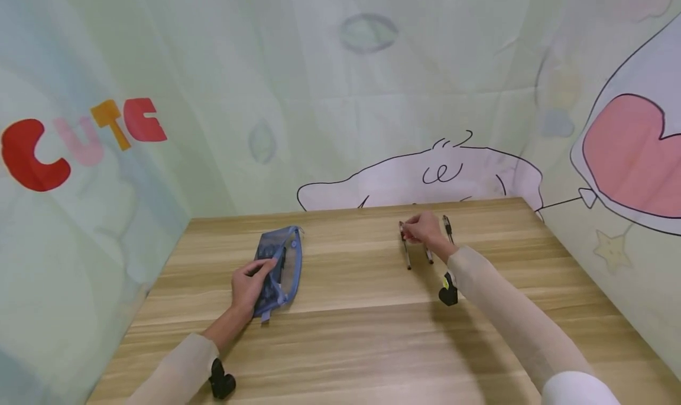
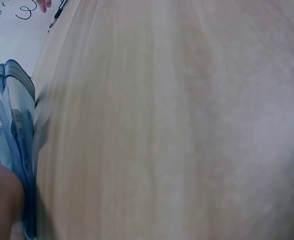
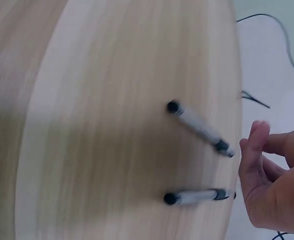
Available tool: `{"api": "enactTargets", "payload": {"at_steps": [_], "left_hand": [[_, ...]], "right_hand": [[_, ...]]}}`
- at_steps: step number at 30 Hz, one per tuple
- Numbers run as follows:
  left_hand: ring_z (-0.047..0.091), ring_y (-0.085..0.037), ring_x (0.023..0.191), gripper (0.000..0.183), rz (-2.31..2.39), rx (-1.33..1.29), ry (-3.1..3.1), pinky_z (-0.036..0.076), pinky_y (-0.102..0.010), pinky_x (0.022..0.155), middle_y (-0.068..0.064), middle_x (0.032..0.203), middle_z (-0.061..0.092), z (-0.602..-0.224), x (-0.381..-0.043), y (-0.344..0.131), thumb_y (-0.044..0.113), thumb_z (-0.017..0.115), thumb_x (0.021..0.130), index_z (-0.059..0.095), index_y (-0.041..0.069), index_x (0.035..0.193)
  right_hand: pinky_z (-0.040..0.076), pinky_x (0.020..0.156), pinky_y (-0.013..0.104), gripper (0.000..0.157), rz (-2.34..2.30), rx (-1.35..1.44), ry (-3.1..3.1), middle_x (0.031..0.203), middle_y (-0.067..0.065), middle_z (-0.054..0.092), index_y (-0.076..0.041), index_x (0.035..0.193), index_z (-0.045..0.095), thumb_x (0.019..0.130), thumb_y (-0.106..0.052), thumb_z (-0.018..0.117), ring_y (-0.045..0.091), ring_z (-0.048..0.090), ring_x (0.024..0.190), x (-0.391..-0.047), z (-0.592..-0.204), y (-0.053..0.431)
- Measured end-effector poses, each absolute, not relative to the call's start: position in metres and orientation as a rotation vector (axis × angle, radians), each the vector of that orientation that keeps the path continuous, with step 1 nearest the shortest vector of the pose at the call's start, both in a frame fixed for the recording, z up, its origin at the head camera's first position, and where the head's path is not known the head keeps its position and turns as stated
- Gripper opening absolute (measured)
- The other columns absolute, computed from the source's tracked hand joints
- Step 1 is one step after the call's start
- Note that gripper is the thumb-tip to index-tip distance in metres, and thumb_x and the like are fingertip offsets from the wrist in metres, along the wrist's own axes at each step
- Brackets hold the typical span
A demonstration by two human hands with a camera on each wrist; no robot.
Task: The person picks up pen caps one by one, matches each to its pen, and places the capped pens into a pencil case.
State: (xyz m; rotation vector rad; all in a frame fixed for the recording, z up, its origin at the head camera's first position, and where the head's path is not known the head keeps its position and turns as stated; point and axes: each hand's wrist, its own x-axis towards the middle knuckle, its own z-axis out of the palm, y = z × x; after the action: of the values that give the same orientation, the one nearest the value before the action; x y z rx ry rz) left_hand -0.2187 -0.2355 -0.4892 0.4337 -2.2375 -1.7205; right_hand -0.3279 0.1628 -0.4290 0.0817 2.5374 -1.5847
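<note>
A blue mesh zip pencil case (image 1: 294,275) lies on the left part of the table with its mouth spread, dark items showing through the mesh. My left hand (image 1: 247,284) pinches its near rim between thumb and fingers. In the left wrist view, the case (image 2: 21,125) stands beside that hand (image 2: 4,197). My right hand (image 1: 425,227) hovers over several pens, fingertips close to the leftmost pen (image 1: 407,251). Another pen (image 1: 428,255) is partly hidden under the hand, and a third pen (image 1: 448,226) lies to its right. In the right wrist view, the fingers (image 3: 254,155) are loosely bent, holding nothing.
The wood-grain table (image 1: 351,346) meets a printed cloth backdrop (image 1: 340,115) at its back and sides. A black wrist mount (image 1: 448,291) hangs below the right sleeve, and another mount (image 1: 221,380) sits at the left sleeve.
</note>
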Motion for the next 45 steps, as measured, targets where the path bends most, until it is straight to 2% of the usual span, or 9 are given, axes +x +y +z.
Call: {"api": "enactTargets", "payload": {"at_steps": [6,14,20,24,29,33,37,41,45], "left_hand": [[0.061,0.005,0.084,0.035,-1.713,0.415,-2.209,0.047,-0.01,0.079,0.033,0.075,0.065,-0.487,-0.221,-0.236,0.027,0.08,0.09,0.077,-0.001,0.11],[0.061,0.004,0.084,0.034,-1.714,0.393,-2.208,0.048,-0.01,0.077,0.03,0.077,0.067,-0.489,-0.219,-0.236,0.028,0.08,0.091,0.077,-0.001,0.109],[0.061,0.005,0.084,0.032,-1.718,0.407,-2.216,0.047,-0.009,0.078,0.031,0.076,0.066,-0.493,-0.216,-0.233,0.025,0.08,0.09,0.077,-0.001,0.109],[0.061,0.006,0.085,0.034,-1.713,0.413,-2.227,0.046,-0.009,0.079,0.032,0.077,0.065,-0.494,-0.216,-0.233,0.028,0.08,0.09,0.077,0.0,0.11],[0.061,0.005,0.085,0.036,-1.717,0.417,-2.217,0.047,-0.009,0.079,0.031,0.077,0.066,-0.494,-0.219,-0.235,0.03,0.08,0.09,0.077,0.0,0.109],[0.061,0.004,0.084,0.035,-1.721,0.427,-2.21,0.048,-0.01,0.078,0.032,0.075,0.066,-0.493,-0.222,-0.237,0.029,0.081,0.089,0.077,0.0,0.109],[0.061,0.005,0.085,0.036,-1.716,0.434,-2.221,0.047,-0.009,0.079,0.032,0.076,0.066,-0.492,-0.222,-0.237,0.031,0.081,0.089,0.078,0.001,0.109],[0.061,0.005,0.085,0.037,-1.711,0.428,-2.226,0.046,-0.009,0.079,0.032,0.077,0.066,-0.491,-0.222,-0.238,0.034,0.081,0.089,0.079,0.003,0.109],[0.061,0.005,0.086,0.037,-1.711,0.426,-2.216,0.046,-0.009,0.079,0.033,0.077,0.066,-0.492,-0.221,-0.237,0.032,0.081,0.089,0.078,0.001,0.109]], "right_hand": [[0.059,0.054,0.02,0.024,-1.444,0.012,2.65,0.063,0.004,0.068,0.015,0.111,0.071,0.097,-0.003,0.066,0.006,0.062,0.049,-0.335,-0.435,0.164],[0.053,0.05,0.014,0.021,-1.296,-0.014,2.789,0.078,0.021,0.076,0.014,0.105,0.073,0.097,-0.004,0.066,0.002,0.059,0.047,-0.337,-0.447,0.159],[0.046,0.046,0.011,0.022,-1.269,0.025,2.814,0.074,0.02,0.075,0.015,0.102,0.073,0.094,-0.005,0.072,-0.001,0.053,0.042,-0.335,-0.457,0.158],[0.048,0.045,0.012,0.021,-1.302,0.032,2.784,0.073,0.02,0.075,0.015,0.103,0.073,0.093,-0.003,0.072,0.001,0.054,0.042,-0.336,-0.459,0.156],[0.05,0.046,0.013,0.017,-1.274,-0.005,2.808,0.081,0.023,0.076,0.014,0.101,0.074,0.092,-0.001,0.071,0.002,0.056,0.045,-0.34,-0.457,0.152],[0.049,0.048,0.012,0.02,-1.352,0.016,2.723,0.072,0.016,0.075,0.014,0.105,0.073,0.094,-0.003,0.07,0.0,0.055,0.045,-0.341,-0.452,0.148],[0.056,0.055,0.016,0.028,-1.536,0.085,2.501,0.063,0.001,0.068,0.015,0.116,0.068,0.096,-0.005,0.069,0.002,0.058,0.049,-0.339,-0.44,0.143],[0.059,0.062,0.018,0.032,-1.664,0.132,2.316,0.069,0.001,0.069,0.015,0.121,0.066,0.096,-0.004,0.069,0.004,0.061,0.055,-0.338,-0.428,0.136],[0.057,0.06,0.015,0.033,-1.743,0.126,2.176,0.07,0.001,0.07,0.016,0.123,0.064,0.096,-0.004,0.069,0.003,0.061,0.057,-0.336,-0.422,0.125]]}}
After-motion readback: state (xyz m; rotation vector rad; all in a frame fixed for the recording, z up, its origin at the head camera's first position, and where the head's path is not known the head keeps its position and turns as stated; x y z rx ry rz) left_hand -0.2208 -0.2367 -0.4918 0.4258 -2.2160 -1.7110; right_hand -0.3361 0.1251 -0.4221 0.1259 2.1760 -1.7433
